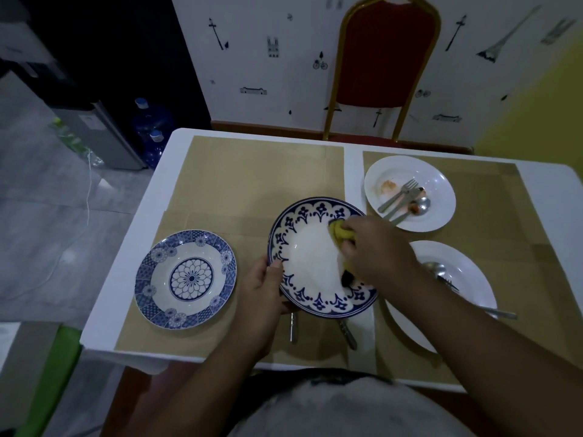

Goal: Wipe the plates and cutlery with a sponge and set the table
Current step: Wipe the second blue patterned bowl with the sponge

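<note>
White table [353, 178] under cardboard sheets [252, 178], chair [381, 58] at the far side. Centre: rimmed plate [306, 260], gripped at its left rim by the left hand [262, 288], thumb on top, fingers beneath. The right hand [378, 247] clutches the sponge [340, 233] and presses it on the plate's right half.

Step in hand, by judgement: wiping this plate, early in the task. The far plate [394, 167] bears food smears, a fork [400, 195] and a spoon [416, 206]. The near plate [467, 279] carries more cutlery, partly hidden by the right forearm. The floral plate [186, 279] lies at left and looks clean.

Next move likely calls for setting the plate down and reaching for another piece.

Two handles [293, 331] lie beneath the plate's near rim, close to the table edge. Lowering the plate onto them could rock it. Open cardboard lies beyond the plate and to its far left. The right side is crowded.
</note>
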